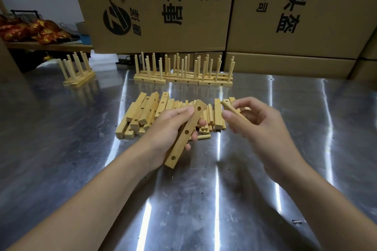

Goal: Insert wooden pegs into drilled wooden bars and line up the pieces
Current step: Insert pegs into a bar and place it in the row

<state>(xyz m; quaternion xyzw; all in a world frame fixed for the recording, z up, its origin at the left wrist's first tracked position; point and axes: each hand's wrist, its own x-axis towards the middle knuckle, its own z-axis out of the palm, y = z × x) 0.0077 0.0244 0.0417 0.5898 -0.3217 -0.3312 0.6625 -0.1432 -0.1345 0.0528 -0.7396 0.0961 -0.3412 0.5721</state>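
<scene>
Left hand (173, 128) grips the drilled bar (186, 134) above the table (204, 199), holes up, its long axis running 7 to 1 o'clock. Right hand (251, 122) pinches one peg (232, 108) at 3 o'clock from the bar's far hole, apart from it. Judgement: square the peg tip to the hole, brace the bar against twisting, then press along the hole's axis. Loose stock pile (146, 112) lies beyond at 12; finished row (183, 79) is farther out, also at 12.
</scene>
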